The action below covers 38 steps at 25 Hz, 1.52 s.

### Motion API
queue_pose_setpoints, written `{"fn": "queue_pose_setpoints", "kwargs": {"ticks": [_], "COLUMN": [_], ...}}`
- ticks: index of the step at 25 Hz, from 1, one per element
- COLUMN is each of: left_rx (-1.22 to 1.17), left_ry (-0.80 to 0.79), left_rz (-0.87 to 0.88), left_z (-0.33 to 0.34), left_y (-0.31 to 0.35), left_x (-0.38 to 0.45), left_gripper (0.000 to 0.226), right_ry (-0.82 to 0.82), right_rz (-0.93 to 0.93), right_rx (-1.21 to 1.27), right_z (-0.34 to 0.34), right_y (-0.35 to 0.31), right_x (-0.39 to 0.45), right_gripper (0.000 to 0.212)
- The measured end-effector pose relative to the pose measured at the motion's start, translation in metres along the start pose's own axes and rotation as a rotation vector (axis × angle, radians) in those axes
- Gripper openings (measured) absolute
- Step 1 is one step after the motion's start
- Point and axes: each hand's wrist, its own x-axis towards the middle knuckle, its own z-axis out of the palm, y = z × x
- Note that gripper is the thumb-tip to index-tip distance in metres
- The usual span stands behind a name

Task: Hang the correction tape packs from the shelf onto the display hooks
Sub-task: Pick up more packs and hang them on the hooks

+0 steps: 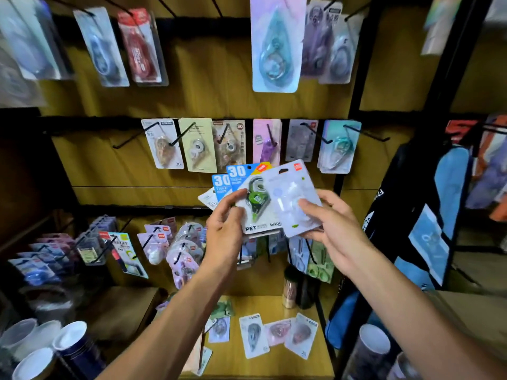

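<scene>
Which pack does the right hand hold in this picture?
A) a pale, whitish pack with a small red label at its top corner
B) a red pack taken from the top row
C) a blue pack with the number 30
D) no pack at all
A: the right hand pinches the pale whitish pack with a red corner label, while the left hand holds the fan of packs with the blue 30 cards.

Mid-row hooks at frame centre are mostly loaded w/ hanging packs (pixel 201 145); the bare hook (pixel 135 134) at centre left juts out empty, open panel below it. Both hands (pixel 223 229) (pixel 333 223) and their fanned packs (pixel 255 198) block the centre. Lower left is crowded w/ hooks and packs (pixel 123 252). Black frame post (pixel 356 86) closes the right side. Shelf (pixel 236 360) at bottom centre has loose packs (pixel 253 335), bare wood btwn them.
</scene>
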Motion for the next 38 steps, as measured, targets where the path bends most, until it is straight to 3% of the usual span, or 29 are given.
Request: {"fn": "queue_pose_setpoints", "kwargs": {"ticks": [4,9,11,13,18,22,28,31,33,36,38], "left_rx": [-0.06,-0.061,-0.046,-0.031,-0.01,0.016,0.138,0.116,0.083,0.025,0.022], "left_ry": [0.039,0.001,-0.024,-0.033,-0.031,-0.069,-0.115,-0.079,-0.044,-0.02,0.01], "left_rz": [-0.053,-0.08,-0.086,-0.079,-0.082,-0.054,0.025,0.025,0.021,0.028,0.051], "left_z": [0.011,0.031,0.034,0.036,0.042,0.036,0.008,-0.007,-0.016,-0.031,-0.047], "left_y": [0.004,0.004,0.004,0.003,0.003,0.008,0.012,0.007,0.004,-0.002,-0.003], "left_x": [0.008,0.01,0.012,0.016,0.025,0.033,0.05,0.059,0.059,0.055,0.051], "left_gripper": [0.041,0.04,0.039,0.038,0.037,0.035,0.033,0.032,0.033,0.037,0.041], "right_ry": [0.108,0.276,0.287,0.262,0.18,0.208,0.16,0.237,0.135,-0.273,-0.329], "right_rz": [-0.203,-0.213,-0.226,-0.192,-0.035,0.053,0.13,0.127,0.199,0.369,0.342], "right_rx": [0.091,0.103,0.065,0.035,0.01,-0.033,0.032,-0.025,-0.107,-0.139,-0.157], "right_z": [-0.022,-0.027,-0.027,-0.026,-0.013,0.003,0.022,0.03,0.037,0.053,0.069], "right_y": [-0.013,-0.031,-0.033,-0.034,-0.048,-0.057,-0.037,-0.013,0.008,0.028,0.038], "right_x": [0.0,0.012,0.015,0.02,0.064,0.119,0.166,0.145,0.117,0.077,0.063], "right_gripper": [0.024,0.039,0.032,0.027,0.061,0.075,0.08,0.059,0.04,0.039,0.036]}}
